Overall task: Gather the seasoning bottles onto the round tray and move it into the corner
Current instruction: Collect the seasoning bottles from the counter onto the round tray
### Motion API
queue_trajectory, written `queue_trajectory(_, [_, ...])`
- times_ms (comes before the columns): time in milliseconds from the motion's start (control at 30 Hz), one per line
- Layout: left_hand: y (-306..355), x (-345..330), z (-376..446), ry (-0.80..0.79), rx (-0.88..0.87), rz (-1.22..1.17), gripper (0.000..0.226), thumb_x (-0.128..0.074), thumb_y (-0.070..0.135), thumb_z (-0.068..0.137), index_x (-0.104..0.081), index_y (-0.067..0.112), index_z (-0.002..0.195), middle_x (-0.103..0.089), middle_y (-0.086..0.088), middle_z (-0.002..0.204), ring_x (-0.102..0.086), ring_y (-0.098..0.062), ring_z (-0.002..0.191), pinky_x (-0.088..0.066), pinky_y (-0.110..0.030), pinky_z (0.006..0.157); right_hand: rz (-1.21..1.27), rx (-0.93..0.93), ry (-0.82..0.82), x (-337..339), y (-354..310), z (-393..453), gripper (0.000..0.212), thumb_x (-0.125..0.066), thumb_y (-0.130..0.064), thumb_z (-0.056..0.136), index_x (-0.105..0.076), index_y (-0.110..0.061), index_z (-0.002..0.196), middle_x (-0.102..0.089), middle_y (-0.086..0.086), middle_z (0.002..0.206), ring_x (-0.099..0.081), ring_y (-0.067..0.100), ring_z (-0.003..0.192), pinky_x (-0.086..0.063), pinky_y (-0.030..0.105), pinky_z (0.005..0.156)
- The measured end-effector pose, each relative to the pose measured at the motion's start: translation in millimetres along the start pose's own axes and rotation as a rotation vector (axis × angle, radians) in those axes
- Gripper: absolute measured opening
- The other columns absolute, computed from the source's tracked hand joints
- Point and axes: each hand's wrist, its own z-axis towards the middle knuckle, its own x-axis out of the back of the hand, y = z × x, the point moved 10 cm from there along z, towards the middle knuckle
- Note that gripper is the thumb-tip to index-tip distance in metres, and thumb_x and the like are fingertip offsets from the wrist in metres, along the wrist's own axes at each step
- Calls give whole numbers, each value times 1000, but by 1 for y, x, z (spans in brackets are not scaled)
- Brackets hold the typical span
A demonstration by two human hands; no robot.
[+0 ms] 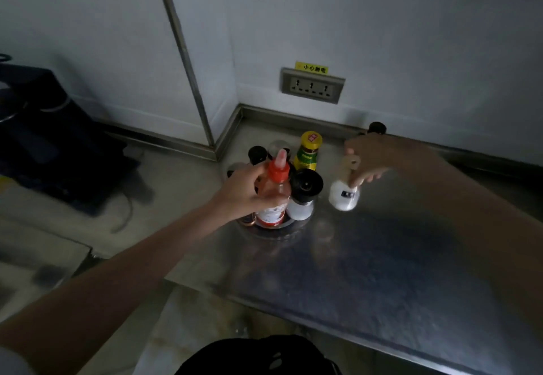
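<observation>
The round tray (pixel 286 224) sits near the left end of the steel counter (pixel 382 257), close to the wall corner. On it stand a red-capped sauce bottle (pixel 274 195), a black-topped grinder (pixel 304 195), a yellow-capped green-label bottle (pixel 308 151) and a black-capped bottle (pixel 257 154). My left hand (pixel 244 192) is wrapped around the red-capped bottle. My right hand (pixel 367 157) holds a white shaker bottle (pixel 343 194) by its upper part, just right of the tray and slightly tilted; whether it touches the counter I cannot tell.
A wall socket (pixel 313 85) with a yellow label is above the corner. A dark round knob (pixel 377 128) sits by the back wall behind my right hand. To the left, beyond the counter's edge, lies dark equipment (pixel 53 139) on a lower surface.
</observation>
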Motion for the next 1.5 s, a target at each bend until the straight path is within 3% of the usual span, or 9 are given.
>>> queue_trajectory(167, [-7, -1, 5, -40, -50, 44, 59, -74, 42, 61, -61, 8, 107, -65, 0, 101, -62, -8, 91, -49, -18, 82, 43, 76, -24, -21, -52, -39, 40, -79, -25, 71, -50, -17, 98, -62, -4, 62, -58, 7, 48, -44, 14, 43])
queue_trajectory(333, [-6, 3, 6, -65, -119, 134, 47, -82, 23, 65, -62, 9, 105, -63, 4, 95, -56, -6, 85, -38, 0, 71, -5, 95, 103, -49, -81, -34, 43, -77, -33, 70, -51, -12, 97, -65, 2, 86, -63, 24, 68, -51, 35, 62])
queue_trajectory(433, [-12, 3, 2, -96, -151, 163, 51, -80, 35, 62, -63, 11, 103, -65, 4, 93, -57, -8, 86, -40, -12, 72, -126, 77, 198, -58, -90, -33, 46, -72, -32, 73, -49, -12, 107, -58, 5, 98, -54, 23, 83, -40, 30, 66])
queue_trajectory(633, [-39, -3, -10, -133, -84, 181, 56, -81, 27, 66, -59, 9, 115, -65, -7, 111, -59, -20, 103, -47, -33, 89, -208, 43, 221, -73, -102, -28, 50, -62, -28, 83, -41, -14, 126, -58, 12, 117, -60, 32, 103, -50, 38, 80])
queue_trajectory(833, [-40, -8, -9, -167, -91, 251, 56, -78, 26, 70, -56, 10, 119, -62, -7, 117, -56, -20, 108, -39, -23, 88, -376, 13, 256, -76, -113, -22, 44, -56, -32, 89, -41, -13, 125, -60, 11, 115, -62, 31, 102, -50, 37, 75])
queue_trajectory(1033, [-52, -16, -2, -255, -101, 389, 49, -73, 30, 73, -58, 16, 117, -63, 0, 118, -50, -18, 118, -14, -32, 112, -463, 20, 249, -84, -116, -14, 36, -52, -17, 91, -41, -14, 125, -62, 10, 115, -64, 31, 101, -47, 36, 75])
queue_trajectory(1200, [-54, -14, 2, -277, -83, 425, 56, -74, 32, 72, -54, 16, 121, -60, -3, 122, -47, -20, 119, -19, -30, 108, -512, 17, 225, -88, -124, -7, 34, -45, -9, 94, -43, -13, 127, -61, 9, 122, -62, 30, 108, -50, 38, 79])
queue_trajectory(1367, [-39, 7, 1, -256, -30, 155, 69, -75, 42, 68, -47, 18, 127, -52, 4, 120, -47, -8, 112, -36, -22, 96, -505, 55, 135, -89, -124, -8, 43, -54, -13, 90, -39, -16, 131, -62, 8, 117, -64, 29, 103, -47, 34, 69])
queue_trajectory(1500, [-25, 22, 14, -142, 69, -131, 41, -56, 40, 87, -51, 20, 122, -58, 11, 107, -52, 2, 100, -39, -15, 81, -140, 142, 98, -44, -122, -20, 31, -54, -24, 90, -54, -16, 120, -64, 0, 92, -65, 21, 67, -50, 27, 63])
